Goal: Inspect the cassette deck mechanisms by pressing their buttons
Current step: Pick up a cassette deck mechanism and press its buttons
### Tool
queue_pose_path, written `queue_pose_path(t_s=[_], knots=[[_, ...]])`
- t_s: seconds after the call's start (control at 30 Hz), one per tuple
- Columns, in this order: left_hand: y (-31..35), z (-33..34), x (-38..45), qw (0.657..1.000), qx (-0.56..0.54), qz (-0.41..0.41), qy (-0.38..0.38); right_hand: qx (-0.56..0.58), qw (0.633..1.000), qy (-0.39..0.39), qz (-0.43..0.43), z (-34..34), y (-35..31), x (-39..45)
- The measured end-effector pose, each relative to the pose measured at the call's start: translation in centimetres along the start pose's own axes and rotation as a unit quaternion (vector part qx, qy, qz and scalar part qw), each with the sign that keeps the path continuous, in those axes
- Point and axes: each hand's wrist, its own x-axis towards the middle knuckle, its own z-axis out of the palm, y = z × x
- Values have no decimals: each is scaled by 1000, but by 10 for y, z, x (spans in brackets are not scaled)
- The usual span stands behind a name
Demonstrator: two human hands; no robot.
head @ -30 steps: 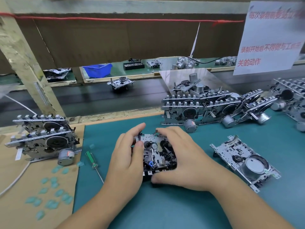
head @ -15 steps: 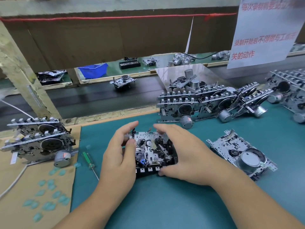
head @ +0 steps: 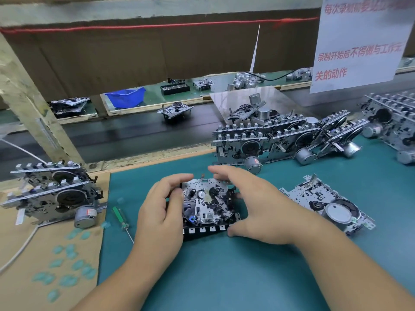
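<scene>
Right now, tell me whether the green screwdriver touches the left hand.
Apart. The head view shows bare teal mat between the green screwdriver and the left hand.

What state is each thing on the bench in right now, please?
Cassette mechanism: flat on the mat, mechanism side up, between both hands.
Left hand: grips its left edge.
Right hand: thumb at its front corner, fingers blurred above its far edge.
Screwdriver: lying untouched.
Single mechanism: flat, motor up.
Left stack: on edge.

White paper sign (head: 359, 41), red Chinese txt: "录制开始后不得做与工作…关的动作"; top line blurred.
</scene>
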Motion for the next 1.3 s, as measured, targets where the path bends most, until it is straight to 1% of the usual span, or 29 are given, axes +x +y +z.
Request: queue_pose_path(t_s=[0.03, 0.17, 0.3, 0.47, 0.6, 0.67, 0.73, 0.77, 0.8, 0.9, 0.97, 1.03, 1.13, 1.2, 1.3], knots=[[0, 0, 0, 1000, 8, 4, -1, 5, 1000, 3, 3, 0, 0, 0], [3, -2, -1, 1000, 12, 17, -4, 58, 998, -24, -4, -2, 2, -3], [6, -1, -2, 999, 31, 33, -7, 76, 997, 13, 3, -2, 7, -3], [2, -2, 1, 1000, 8, -6, 0, 90, 996, 14, -5, 4, 4, -3], [5, -2, -1, 999, 26, 22, -2, 74, 997, 25, 0, 0, 6, -4], [2, -2, -1, 1000, 12, 1, 3, 57, 998, 14, -3, 2, 5, -4], [-3, -1, 3, 998, -31, -60, 15, 9, 1000, 4, -19, 11, 2, -3], [-5, -1, 4, 994, -56, -91, 22, -20, 999, 22, -34, 16, 0, -2], [-7, -1, 6, 990, -83, -114, 26, -42, 996, 60, -49, 21, -2, 0], [-8, 0, 10, 976, -154, -151, 35, -77, 973, 194, -98, 24, -10, 3], [-5, -1, 11, 965, -207, -157, 39, -110, 956, 239, -127, 21, -13, 1], [-1, -1, 9, 955, -252, -152, 35, -128, 950, 258, -119, 15, -18, -6], [-1, -1, 7, 957, -258, -131, 14, -174, 932, 306, -85, -6, -32, -24], [-1, -1, 8, 961, -247, -122, 6, -171, 918, 349, -73, -37, -38, -39], [-8, 0, 6, 981, -169, -98, -12, -182, 897, 402, -25, -99, -34, -56]])
